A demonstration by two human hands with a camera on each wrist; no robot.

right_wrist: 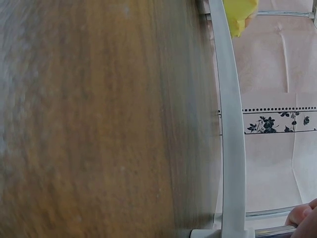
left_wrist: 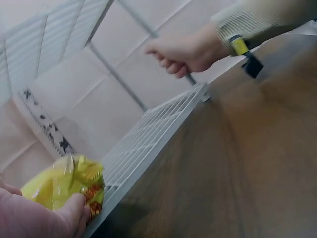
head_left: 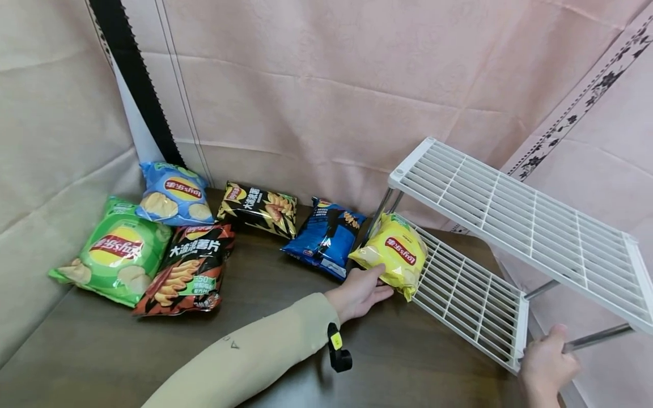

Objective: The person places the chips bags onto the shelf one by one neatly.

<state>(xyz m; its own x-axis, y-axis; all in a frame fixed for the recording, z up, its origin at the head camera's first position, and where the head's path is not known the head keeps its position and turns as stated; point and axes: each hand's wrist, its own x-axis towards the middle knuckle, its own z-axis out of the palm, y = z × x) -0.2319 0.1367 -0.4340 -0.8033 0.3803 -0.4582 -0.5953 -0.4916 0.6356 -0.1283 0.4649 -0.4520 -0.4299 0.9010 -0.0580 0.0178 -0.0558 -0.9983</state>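
Note:
My left hand [head_left: 359, 292] holds a yellow Lay's chip bag [head_left: 398, 252] by its lower left side, at the left end of the lower shelf [head_left: 519, 331] of a white two-tier rack. In the left wrist view the thumb [left_wrist: 73, 210] lies against the crinkled yellow bag [left_wrist: 64, 181]. My right hand [head_left: 548, 360] grips a metal post [head_left: 599, 338] at the rack's near right corner. Only part of that hand [right_wrist: 303, 218] enters the right wrist view. Above the bag's right side stretches the slatted upper shelf [head_left: 635, 266].
Left of the rack lies a dark blue chip bag [head_left: 326, 238], then a black one [head_left: 259, 208]. Farther left are light blue [head_left: 176, 192], green [head_left: 119, 252] and red-black [head_left: 189, 269] chip bags, close together. Pink cloth [head_left: 316, 85] hangs behind the brown table [head_left: 275, 374].

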